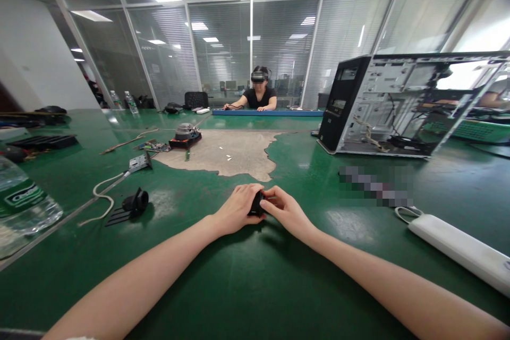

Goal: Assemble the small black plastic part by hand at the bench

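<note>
The fingers of both hands point(263, 204) covered much of the small black part point(256, 205), and I could not make out what it was. A mosaic blurred the long object point(376, 186) on the right. The water bottle point(26, 199) ran off the left edge, the white power strip point(462, 249) off the right.

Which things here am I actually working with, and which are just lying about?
In use:
small black part, held by left hand and right hand

Apparently just lying about:
computer case
water bottle
long white box
metal bracket
larger black piece, left of the hands
</note>
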Available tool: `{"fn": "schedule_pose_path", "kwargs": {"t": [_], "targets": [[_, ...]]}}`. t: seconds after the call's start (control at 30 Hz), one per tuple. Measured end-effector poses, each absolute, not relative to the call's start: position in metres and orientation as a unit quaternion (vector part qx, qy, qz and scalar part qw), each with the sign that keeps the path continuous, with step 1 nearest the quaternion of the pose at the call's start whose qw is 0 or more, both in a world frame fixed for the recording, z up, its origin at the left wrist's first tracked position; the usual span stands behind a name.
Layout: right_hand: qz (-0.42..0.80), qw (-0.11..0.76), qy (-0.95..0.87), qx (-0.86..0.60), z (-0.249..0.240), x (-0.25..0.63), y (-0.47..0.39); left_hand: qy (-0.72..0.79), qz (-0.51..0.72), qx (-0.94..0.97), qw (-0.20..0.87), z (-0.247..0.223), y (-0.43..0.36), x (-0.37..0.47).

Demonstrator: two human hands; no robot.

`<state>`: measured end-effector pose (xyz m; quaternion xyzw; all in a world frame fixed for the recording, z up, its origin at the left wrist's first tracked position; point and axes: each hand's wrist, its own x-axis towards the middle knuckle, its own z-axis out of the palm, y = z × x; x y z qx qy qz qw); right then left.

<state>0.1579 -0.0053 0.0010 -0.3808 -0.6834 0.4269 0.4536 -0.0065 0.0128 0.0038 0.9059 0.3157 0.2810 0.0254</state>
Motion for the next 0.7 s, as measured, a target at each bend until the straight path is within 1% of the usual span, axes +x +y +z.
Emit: {"fn": "schedule_pose_path", "kwargs": {"t": [0.17, 0.3, 0.5, 0.7], "targets": [[0.420, 0.454, -0.679, -0.395, -0.002, 0.158, -0.001, 0.323, 0.276, 0.905, -0.003, 0.004, 0.014, -0.006], [0.414, 0.430, -0.694, -0.403, -0.001, 0.158, -0.005, 0.343, 0.262, 0.901, -0.049, 0.005, 0.014, -0.007], [0.336, 0.446, -0.748, -0.359, -0.002, 0.158, -0.012, 0.328, 0.227, 0.915, -0.051, 0.006, 0.015, -0.009], [0.411, 0.439, -0.703, -0.379, -0.001, 0.156, -0.007, 0.314, 0.243, 0.917, -0.035, 0.007, 0.015, -0.009]]}}
